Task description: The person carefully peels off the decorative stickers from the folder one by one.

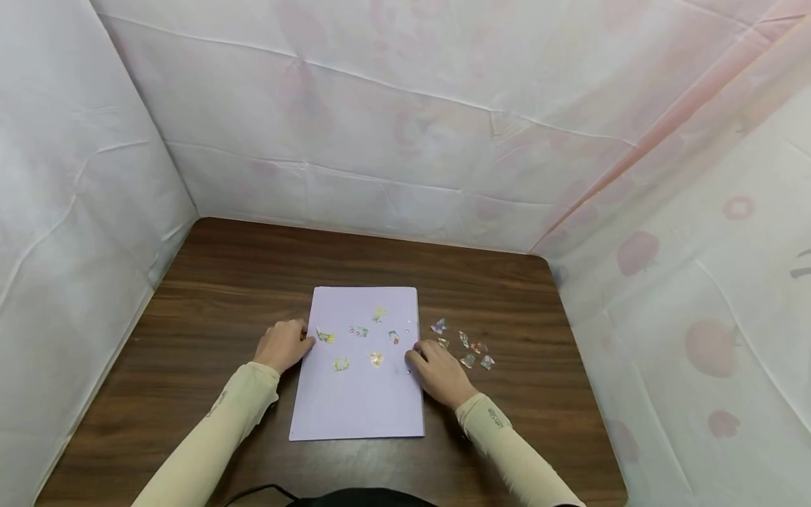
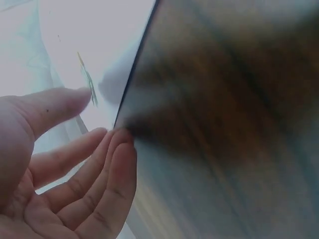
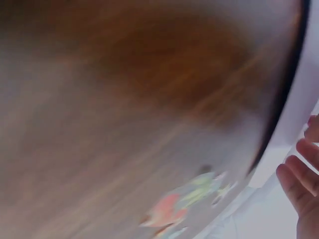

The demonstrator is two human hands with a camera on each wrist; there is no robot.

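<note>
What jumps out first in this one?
A pale lilac sheet lies mid-table on the dark wood table, dotted with small shiny stickers. The left hand rests at its left edge, the right hand at its right edge. More loose stickers lie just right of the sheet.

Pale lilac sheet flat on table, small stickers on it (several colours)

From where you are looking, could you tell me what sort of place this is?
Probably a small recording or craft booth: a dark wooden table closed in on three sides by pale cloth walls. A lilac paper sheet with small stickers lies between the left hand and right hand.
</note>
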